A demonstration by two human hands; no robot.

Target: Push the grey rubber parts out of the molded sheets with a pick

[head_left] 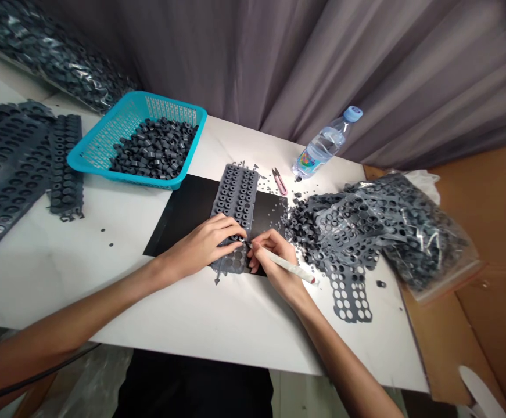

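Observation:
A grey rubber sheet (233, 200) with rows of small ring-shaped parts lies on a black mat (183, 212). My left hand (204, 241) rests on its lower part, with thumb and bent fingers closed about a ring near the right edge. In my right hand (276, 255) is a white pen-shaped tool (287, 266) with a red end. Its working tip points at the sheet beside my left fingertips; fingers partly hide the exact contact. Below my left hand, the sheet's last rows show round places without raised rings.
A blue basket (82, 159) holds loose grey rings. Pink thread snips (280, 182) and a water bottle (325, 145) stand behind the mat. On the right are punched sheets (351, 217), scattered bits and a plastic bag (431, 249). More sheets (9, 162) lie left.

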